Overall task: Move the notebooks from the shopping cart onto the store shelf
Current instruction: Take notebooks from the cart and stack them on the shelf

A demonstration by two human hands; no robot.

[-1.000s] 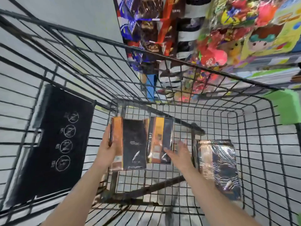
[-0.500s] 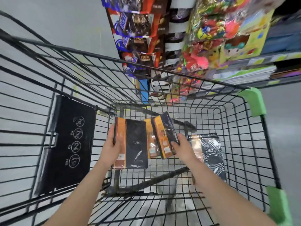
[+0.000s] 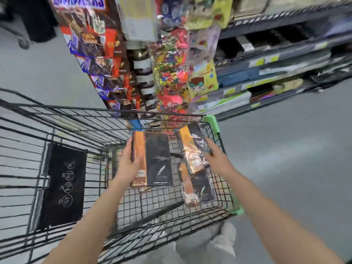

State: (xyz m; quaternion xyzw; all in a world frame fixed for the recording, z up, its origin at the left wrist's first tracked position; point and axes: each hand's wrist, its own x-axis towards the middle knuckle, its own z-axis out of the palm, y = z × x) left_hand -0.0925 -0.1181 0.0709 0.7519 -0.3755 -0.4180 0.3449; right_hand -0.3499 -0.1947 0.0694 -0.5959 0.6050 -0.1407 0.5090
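My left hand (image 3: pixel 130 164) grips a black and orange notebook (image 3: pixel 156 159) by its left edge, holding it above the floor of the wire shopping cart (image 3: pixel 76 119). With its fingers round the right edge, my right hand (image 3: pixel 216 159) holds a second, plastic-wrapped notebook (image 3: pixel 190 149), tilted and raised near the cart's right rim. A third wrapped notebook (image 3: pixel 198 187) lies on the cart floor below it. The store shelf (image 3: pixel 285 60) with stacked stationery stands at the upper right.
A black child-seat flap (image 3: pixel 62 189) with white icons hangs on the cart's left side. Racks of snack bags (image 3: pixel 99 60) and toys (image 3: pixel 171 73) rise just beyond the cart's far end. Grey floor (image 3: pixel 295 149) lies right of the cart, green bumpers (image 3: pixel 211 121) on its corners.
Both hands have lifted their notebooks higher. The right hand's notebook has moved right, away from the left one. The view has swung up toward the shelf.
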